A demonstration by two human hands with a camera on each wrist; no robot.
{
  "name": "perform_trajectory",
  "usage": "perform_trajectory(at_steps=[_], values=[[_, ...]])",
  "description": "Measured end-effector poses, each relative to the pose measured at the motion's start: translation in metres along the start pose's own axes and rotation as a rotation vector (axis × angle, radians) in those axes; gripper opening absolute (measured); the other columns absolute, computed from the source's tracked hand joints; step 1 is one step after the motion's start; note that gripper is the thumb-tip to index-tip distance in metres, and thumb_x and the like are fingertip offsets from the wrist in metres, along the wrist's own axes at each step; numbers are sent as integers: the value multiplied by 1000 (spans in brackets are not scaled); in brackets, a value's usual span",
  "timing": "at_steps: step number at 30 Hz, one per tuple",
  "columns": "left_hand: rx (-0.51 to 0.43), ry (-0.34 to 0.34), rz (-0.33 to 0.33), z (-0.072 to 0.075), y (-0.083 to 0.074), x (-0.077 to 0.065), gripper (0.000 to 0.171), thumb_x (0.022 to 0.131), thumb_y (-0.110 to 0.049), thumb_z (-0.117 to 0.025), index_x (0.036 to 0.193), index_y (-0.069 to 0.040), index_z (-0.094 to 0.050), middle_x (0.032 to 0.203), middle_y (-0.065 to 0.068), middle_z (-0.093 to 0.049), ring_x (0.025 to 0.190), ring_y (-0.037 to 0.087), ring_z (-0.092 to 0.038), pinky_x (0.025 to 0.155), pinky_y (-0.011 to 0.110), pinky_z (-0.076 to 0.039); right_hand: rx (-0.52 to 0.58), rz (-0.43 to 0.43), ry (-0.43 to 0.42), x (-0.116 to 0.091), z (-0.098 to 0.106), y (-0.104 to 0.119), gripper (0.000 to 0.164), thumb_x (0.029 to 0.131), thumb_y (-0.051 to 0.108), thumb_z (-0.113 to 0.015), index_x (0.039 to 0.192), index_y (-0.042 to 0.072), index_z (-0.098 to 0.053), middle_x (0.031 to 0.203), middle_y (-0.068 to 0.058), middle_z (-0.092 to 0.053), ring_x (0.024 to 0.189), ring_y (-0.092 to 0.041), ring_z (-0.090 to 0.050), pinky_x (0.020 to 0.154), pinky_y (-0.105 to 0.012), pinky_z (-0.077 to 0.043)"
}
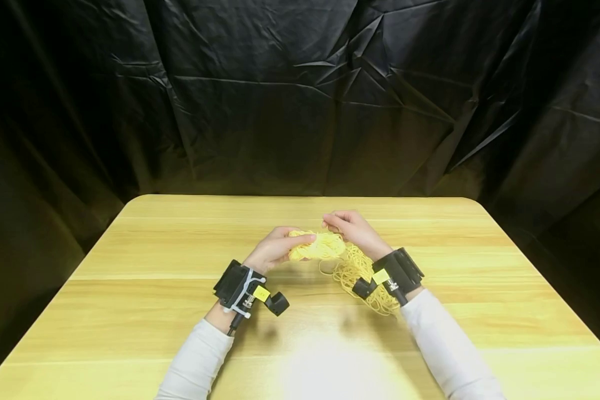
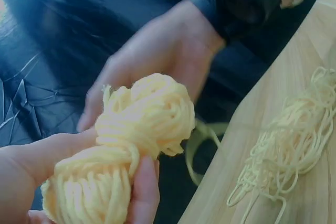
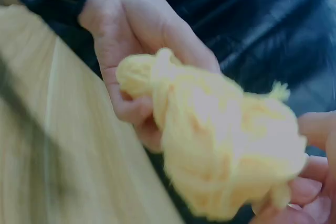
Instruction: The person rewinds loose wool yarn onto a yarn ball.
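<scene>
A bundle of wound yellow yarn [image 1: 325, 248] is held over the middle of the table by my left hand [image 1: 272, 248]. The thumb lies along its near side, with the fingers behind it. In the left wrist view the bundle [image 2: 147, 111] has a pinched-in middle with strands wrapped around it. My right hand [image 1: 356, 232] is at the bundle's far right, fingers curled and fingertips together on a thin strand of yarn. A loose heap of the same yarn [image 1: 351, 265] lies on the table below, partly hidden by the right wrist.
The wooden table [image 1: 145, 311] has rounded far corners. Black sheeting [image 1: 260, 128] hangs behind it and at both sides. Each wrist wears a black strap with a small camera; the right wrist's camera [image 1: 364, 288] overlaps the loose yarn heap in the head view.
</scene>
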State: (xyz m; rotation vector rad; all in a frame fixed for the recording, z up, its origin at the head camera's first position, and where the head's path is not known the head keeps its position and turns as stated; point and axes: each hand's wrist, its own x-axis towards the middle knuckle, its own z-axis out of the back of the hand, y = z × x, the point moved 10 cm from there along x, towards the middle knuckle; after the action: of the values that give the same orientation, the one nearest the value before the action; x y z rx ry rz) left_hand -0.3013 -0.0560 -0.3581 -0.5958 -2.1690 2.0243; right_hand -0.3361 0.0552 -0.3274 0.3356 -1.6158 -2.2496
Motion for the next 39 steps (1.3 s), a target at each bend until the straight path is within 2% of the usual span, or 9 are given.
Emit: perform_trajectory(at_steps=[6, 11, 15, 20, 25, 28, 34, 37, 39], values=[[35, -39, 6, 3, 1, 0, 20, 86, -16, -58, 94, 2, -59, 73, 0, -61, 63, 8, -58, 61, 20, -49, -191, 199, -76, -16, -1, 42, 25, 91, 17, -50, 91, -2, -65, 70, -3, -53, 57, -12, -38, 52, -20, -34], [-33, -60, 3, 2, 1, 1, 23, 88, -15, -55, 98, 5, -56, 81, 2, -59, 68, 8, -58, 69, 25, -52, -271, 337, -62, -34, -17, 64, 20, 90, 11, -51, 95, -2, -66, 82, -11, -64, 64, -14, -48, 57, -20, -39], [-100, -98, -7, 6, -1, 2, 28, 90, -14, -52, 104, 9, -51, 89, 6, -56, 73, 10, -59, 76, 31, -52, -283, 384, -15, -47, -31, 68, 20, 90, 10, -51, 97, -2, -66, 66, -5, -56, 55, -9, -43, 50, -18, -36], [-130, -154, -12, 14, -2, 1, 34, 91, -20, -51, 110, 8, -51, 85, 4, -58, 71, 8, -57, 63, 18, -50, -286, 405, 103, -57, -52, 59, 18, 91, 9, -49, 96, 2, -65, 58, 4, -42, 49, -5, -34, 45, -19, -30], [-178, -152, -4, 13, -1, 0, 34, 85, -15, -59, 109, 9, -54, 83, 3, -62, 73, 8, -59, 64, 17, -50, -195, 385, 238, -55, -69, 36, 19, 93, 9, -45, 92, 3, -63, 57, 3, -41, 47, -8, -37, 43, -18, -31], [-182, -151, 3, 13, 0, -1, 34, 84, -12, -60, 109, 10, -54, 84, 4, -63, 75, 9, -59, 67, 18, -51, -147, 350, 300, -50, -75, 20, 22, 93, 9, -44, 96, -2, -62, 59, -2, -45, 49, -16, -43, 45, -22, -40], [-137, -118, 11, 11, 1, -1, 36, 85, -13, -59, 111, 11, -53, 86, 4, -63, 76, 9, -59, 66, 18, -50, -70, 209, 317, -33, -68, -18, 28, 94, 11, -42, 105, -10, -57, 70, -21, -55, 61, -21, -56, 65, -34, -51], [-110, -98, 12, 10, 2, 0, 36, 85, -12, -58, 112, 12, -52, 85, 3, -63, 74, 9, -59, 65, 17, -50, 48, 130, 326, -25, -63, -33, 28, 94, 12, -43, 105, -11, -54, 73, -21, -54, 63, -17, -53, 65, -32, -49], [-102, -88, 10, 10, 2, 0, 37, 86, -12, -58, 113, 13, -51, 84, 3, -63, 73, 9, -60, 64, 18, -51, 188, 64, 354, -23, -61, -40, 25, 93, 10, -42, 104, -10, -51, 76, -15, -52, 61, -13, -47, 62, -28, -45]])
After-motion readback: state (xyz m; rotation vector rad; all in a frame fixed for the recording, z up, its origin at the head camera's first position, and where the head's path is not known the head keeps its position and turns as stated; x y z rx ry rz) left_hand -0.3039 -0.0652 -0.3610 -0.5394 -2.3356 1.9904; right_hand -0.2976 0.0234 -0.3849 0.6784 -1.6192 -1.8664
